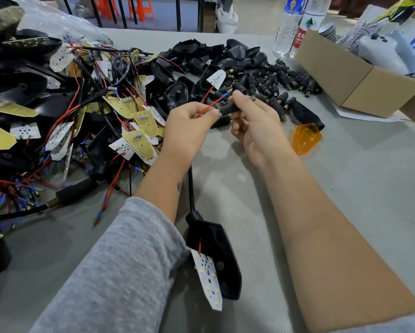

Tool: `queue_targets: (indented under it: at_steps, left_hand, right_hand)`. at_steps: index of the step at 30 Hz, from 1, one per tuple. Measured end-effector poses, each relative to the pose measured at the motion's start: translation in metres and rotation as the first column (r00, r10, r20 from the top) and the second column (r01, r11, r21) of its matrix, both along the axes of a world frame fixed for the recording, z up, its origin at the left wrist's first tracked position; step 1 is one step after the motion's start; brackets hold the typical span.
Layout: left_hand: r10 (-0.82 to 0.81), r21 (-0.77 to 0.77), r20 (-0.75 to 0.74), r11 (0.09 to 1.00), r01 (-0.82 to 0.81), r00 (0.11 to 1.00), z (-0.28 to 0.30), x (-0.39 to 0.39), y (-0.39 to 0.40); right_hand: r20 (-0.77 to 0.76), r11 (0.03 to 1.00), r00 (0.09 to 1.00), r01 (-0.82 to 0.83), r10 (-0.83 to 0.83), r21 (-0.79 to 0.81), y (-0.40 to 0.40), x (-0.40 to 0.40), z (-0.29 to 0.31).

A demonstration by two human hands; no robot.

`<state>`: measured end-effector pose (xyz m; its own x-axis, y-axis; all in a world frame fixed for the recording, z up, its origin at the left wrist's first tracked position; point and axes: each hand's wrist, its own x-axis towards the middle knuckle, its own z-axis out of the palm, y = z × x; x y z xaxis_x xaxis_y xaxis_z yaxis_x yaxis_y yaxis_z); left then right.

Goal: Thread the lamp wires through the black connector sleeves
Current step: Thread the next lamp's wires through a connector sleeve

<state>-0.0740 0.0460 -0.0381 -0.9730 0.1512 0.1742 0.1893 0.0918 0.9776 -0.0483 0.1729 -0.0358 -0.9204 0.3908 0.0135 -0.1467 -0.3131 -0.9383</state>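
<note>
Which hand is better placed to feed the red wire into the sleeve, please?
Probably the left hand: it pinches the red wire, whose tip lies beside the black connector sleeve gripped by the right hand.

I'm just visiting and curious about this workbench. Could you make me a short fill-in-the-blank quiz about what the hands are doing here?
1. The left hand pinches a thin ____ wire.
2. The right hand holds a ____ connector sleeve.
3. The flat lens lying on the table near the right wrist is ____ in colour.
4. The open box at the right is made of ____.

Missing words: red; black; orange; cardboard
</note>
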Motion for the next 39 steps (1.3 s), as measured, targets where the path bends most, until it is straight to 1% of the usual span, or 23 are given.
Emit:
queue_targets:
  at_steps: [1,3,5,7,12,15,17,20,23,26,28,34,39]
  left_hand:
    - [0.009,-0.002,0.018,1.000,-0.009,1.000,0.000,0.000,0.001]
    - [0.026,0.041,0.077,0.999,-0.029,0.997,0.002,-0.001,0.002]
    - [0.034,0.069,0.121,0.997,-0.042,0.992,0.002,-0.003,0.001]
    - [0.020,0.060,0.136,0.998,-0.028,0.991,0.003,-0.003,0.001]
    - [-0.037,0.082,0.175,0.996,0.023,0.984,0.005,0.001,0.003]
    - [-0.029,0.093,0.190,0.996,0.012,0.981,0.005,0.002,0.004]
    - [-0.036,0.131,0.204,0.991,0.010,0.978,0.004,0.002,0.004]
    - [-0.038,0.148,0.186,0.989,0.010,0.982,0.003,0.000,0.005]
    - [-0.060,0.140,0.140,0.989,0.040,0.988,0.001,0.000,0.005]
    - [-0.106,0.121,0.115,0.988,0.092,0.988,-0.001,0.002,0.007]
    - [-0.113,0.110,0.116,0.989,0.101,0.987,-0.001,0.002,0.007]
    - [-0.059,-0.018,0.035,0.998,0.060,0.998,0.000,0.004,0.004]
    - [-0.051,0.048,0.078,0.998,0.047,0.996,0.002,0.003,0.002]
  right_hand:
    - [0.003,1.000,1.000,-0.008,0.008,0.023,-0.001,0.000,0.000]
    - [0.018,0.998,1.000,-0.023,0.022,0.054,-0.003,0.000,0.000]
    - [0.022,0.998,0.999,-0.042,0.041,0.052,-0.002,0.002,0.001]
    - [0.017,0.996,0.998,-0.061,0.060,0.061,-0.002,0.004,0.002]
    - [0.039,0.985,0.996,-0.089,0.084,0.146,-0.007,0.005,0.003]
    - [0.055,0.985,0.995,-0.087,0.080,0.149,-0.008,0.006,0.005]
    - [0.056,0.987,0.995,-0.086,0.080,0.132,-0.007,0.007,0.004]
    - [0.058,0.989,0.996,-0.080,0.073,0.126,-0.006,0.005,0.003]
    - [0.003,0.983,0.995,-0.100,0.101,0.156,-0.008,0.005,0.000]
    - [-0.054,0.982,0.986,-0.150,0.157,0.112,-0.011,0.005,-0.001]
    - [-0.076,0.984,0.985,-0.151,0.158,0.090,-0.012,0.004,-0.001]
    - [-0.056,0.987,0.997,-0.040,0.049,0.153,-0.010,0.003,-0.001]
    - [-0.040,0.988,0.999,0.021,-0.015,0.154,-0.011,0.003,0.000]
